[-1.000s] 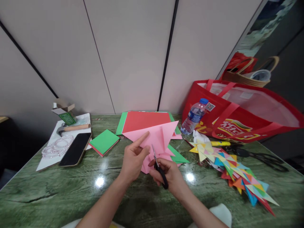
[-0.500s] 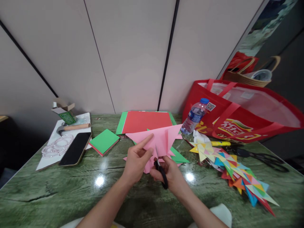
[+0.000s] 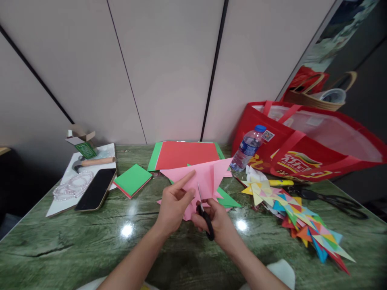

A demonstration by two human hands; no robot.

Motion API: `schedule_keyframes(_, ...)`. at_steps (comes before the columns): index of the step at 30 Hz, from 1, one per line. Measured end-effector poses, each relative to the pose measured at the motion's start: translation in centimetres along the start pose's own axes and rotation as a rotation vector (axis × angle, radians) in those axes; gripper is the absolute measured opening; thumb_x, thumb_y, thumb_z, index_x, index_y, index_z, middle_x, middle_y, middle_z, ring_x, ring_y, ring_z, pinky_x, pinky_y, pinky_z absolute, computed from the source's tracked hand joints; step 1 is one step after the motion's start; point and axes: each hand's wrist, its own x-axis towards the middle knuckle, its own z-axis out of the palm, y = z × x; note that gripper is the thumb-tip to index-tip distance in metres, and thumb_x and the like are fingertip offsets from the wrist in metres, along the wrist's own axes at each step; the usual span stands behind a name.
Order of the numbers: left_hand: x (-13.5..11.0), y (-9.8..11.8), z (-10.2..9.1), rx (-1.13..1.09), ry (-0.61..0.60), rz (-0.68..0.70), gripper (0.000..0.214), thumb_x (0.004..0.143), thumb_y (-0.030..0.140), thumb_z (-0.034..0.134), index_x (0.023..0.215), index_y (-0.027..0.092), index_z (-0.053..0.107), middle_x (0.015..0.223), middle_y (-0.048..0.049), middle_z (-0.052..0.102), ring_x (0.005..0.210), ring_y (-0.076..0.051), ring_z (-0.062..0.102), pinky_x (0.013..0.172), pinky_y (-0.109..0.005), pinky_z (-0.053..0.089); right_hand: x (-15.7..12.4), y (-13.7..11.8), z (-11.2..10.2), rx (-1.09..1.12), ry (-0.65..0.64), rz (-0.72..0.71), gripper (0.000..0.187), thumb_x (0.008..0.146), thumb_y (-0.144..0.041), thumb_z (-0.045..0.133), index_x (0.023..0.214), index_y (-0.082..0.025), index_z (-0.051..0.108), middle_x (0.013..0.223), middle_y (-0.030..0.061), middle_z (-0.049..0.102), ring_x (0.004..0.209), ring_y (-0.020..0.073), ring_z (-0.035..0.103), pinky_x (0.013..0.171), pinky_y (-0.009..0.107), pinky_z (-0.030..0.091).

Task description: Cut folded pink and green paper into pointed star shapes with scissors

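Pink folded paper (image 3: 205, 173) is held up over the middle of the table, its wide edge away from me. My left hand (image 3: 173, 205) grips it from the left, index finger stretched along its surface and thumb bent below. Black-handled scissors (image 3: 207, 221) are in my right hand (image 3: 219, 219), fingers wrapped round the handles. The blades lie against the pink paper and point away from me. Beneath and behind it, green paper (image 3: 228, 199) and more pink pieces show in part.
Red and green sheets (image 3: 189, 155) lie at the back. On the left are a green paper stack (image 3: 133, 179), a phone (image 3: 96, 189), and a hammer (image 3: 96, 162). To the right stand a water bottle (image 3: 248, 147) and red bag (image 3: 290, 149), with colourful folded paper (image 3: 305, 217) in front.
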Motion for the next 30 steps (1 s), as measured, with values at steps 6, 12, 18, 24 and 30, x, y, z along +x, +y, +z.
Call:
schedule_keyframes(6, 0.00, -0.06, -0.12, 0.015, -0.014, 0.001, 0.053, 0.075, 0.025, 0.061, 0.126, 0.015, 0.052, 0.054, 0.0072, 0.029, 0.052, -0.009, 0.019, 0.046, -0.023, 0.015, -0.03, -0.33, 0.19, -0.013, 0.030, 0.010, 0.041, 0.062, -0.042, 0.074, 0.079, -0.020, 0.043, 0.047, -0.0086, 0.055, 0.035, 0.0071, 0.045, 0.036, 0.017, 0.035)
schedule_keyframes(12, 0.05, 0.01, -0.15, 0.043, -0.009, 0.004, 0.053, 0.075, 0.025, 0.062, 0.126, 0.014, 0.052, 0.055, 0.0070, 0.027, 0.052, -0.009, 0.018, 0.046, -0.023, 0.014, -0.15, -0.76, 0.19, -0.051, 0.041, 0.036, 0.042, 0.059, -0.039, 0.075, 0.078, -0.020, 0.044, 0.044, -0.0085, 0.056, 0.033, 0.0070, 0.045, 0.033, 0.016, 0.032)
schedule_keyframes(18, -0.05, 0.17, -0.08, 0.051, -0.011, 0.002, 0.054, 0.075, 0.026, 0.061, 0.127, 0.014, 0.051, 0.054, 0.0070, 0.028, 0.052, -0.009, 0.018, 0.046, -0.023, 0.014, -0.24, -0.86, 0.19, -0.048, 0.042, 0.050, 0.041, 0.060, -0.037, 0.075, 0.079, -0.020, 0.043, 0.043, -0.0086, 0.056, 0.031, 0.0070, 0.045, 0.033, 0.016, 0.031)
schedule_keyframes(24, -0.08, -0.07, -0.07, 0.083, -0.033, -0.008, 0.052, 0.076, 0.026, 0.061, 0.125, 0.015, 0.053, 0.054, 0.0069, 0.027, 0.050, -0.009, 0.018, 0.045, -0.023, 0.014, -0.12, -0.86, 0.27, 0.010, 0.053, -0.019, 0.037, 0.060, -0.033, 0.075, 0.076, -0.019, 0.045, 0.050, -0.0078, 0.057, 0.039, 0.0072, 0.048, 0.040, 0.018, 0.038)
schedule_keyframes(30, -0.11, -0.20, -0.12, 0.109, -0.048, 0.008, 0.050, 0.077, 0.028, 0.060, 0.124, 0.014, 0.054, 0.055, 0.0066, 0.026, 0.051, -0.009, 0.018, 0.045, -0.022, 0.014, -0.16, -0.79, 0.18, -0.014, 0.056, -0.009, 0.034, 0.062, -0.034, 0.073, 0.072, -0.020, 0.044, 0.048, -0.0074, 0.056, 0.037, 0.0075, 0.046, 0.037, 0.018, 0.036)
